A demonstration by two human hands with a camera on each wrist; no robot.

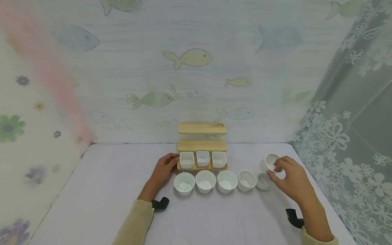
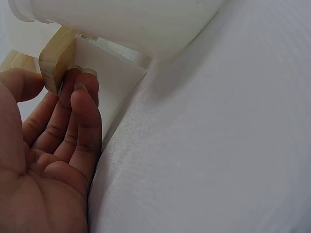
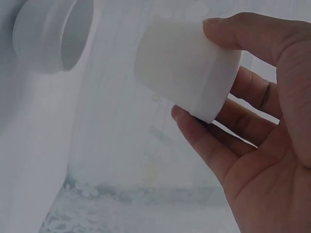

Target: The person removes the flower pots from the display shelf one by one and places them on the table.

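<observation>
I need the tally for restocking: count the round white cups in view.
6. Five stand in a row on the table: at and. The sixth is held tilted in the right hand. None seem hidden.

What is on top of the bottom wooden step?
Three square white cups stand in a row on the lowest wooden step. The left hand touches that step's end. Whether anything is inside the cups cannot be seen from here.
</observation>
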